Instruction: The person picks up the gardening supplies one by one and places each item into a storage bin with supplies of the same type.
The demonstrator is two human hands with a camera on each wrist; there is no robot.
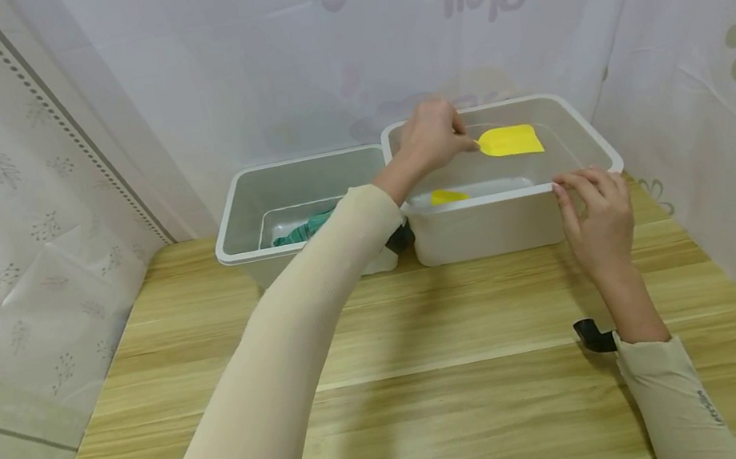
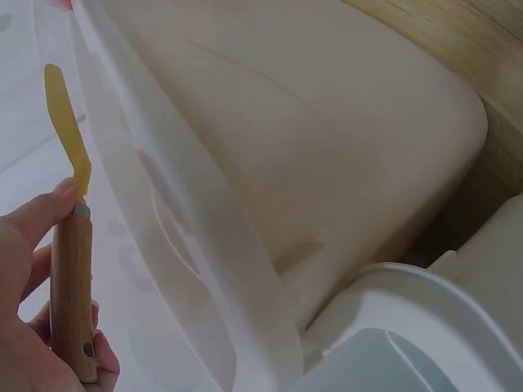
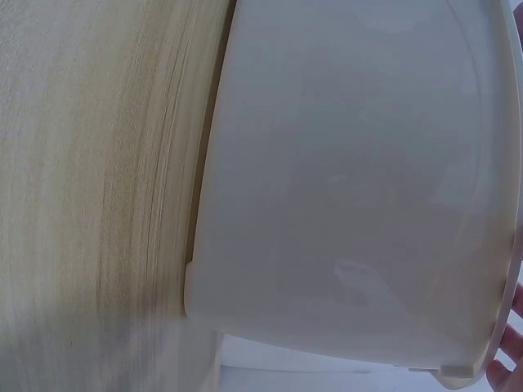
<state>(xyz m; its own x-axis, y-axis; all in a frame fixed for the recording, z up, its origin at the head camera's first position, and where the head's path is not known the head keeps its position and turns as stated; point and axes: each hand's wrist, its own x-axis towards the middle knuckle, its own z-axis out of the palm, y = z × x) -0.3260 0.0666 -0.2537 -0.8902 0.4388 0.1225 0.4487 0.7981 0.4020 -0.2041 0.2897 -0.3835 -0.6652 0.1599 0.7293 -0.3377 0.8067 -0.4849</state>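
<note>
My left hand (image 1: 431, 136) is over the right-hand white plastic bin (image 1: 485, 230), gripping a small garden shovel by its wooden handle (image 2: 72, 286). The shovel's flat yellow blade (image 1: 511, 140) points to the right above the bin in the head view; in the left wrist view it rises past the thumb. My right hand (image 1: 598, 219) holds the bin's front rim near its right corner, and its fingertips (image 3: 511, 343) show at the rim in the right wrist view. Inside this bin lies another yellow piece (image 1: 448, 196), partly hidden by the front wall.
A second white bin (image 1: 239, 202) stands to the left, touching or close beside the first, with a green item (image 1: 302, 230) inside. Both stand at the back of a wooden table (image 1: 485, 405), before a patterned curtain (image 1: 202, 70). My left forearm crosses the left bin's front.
</note>
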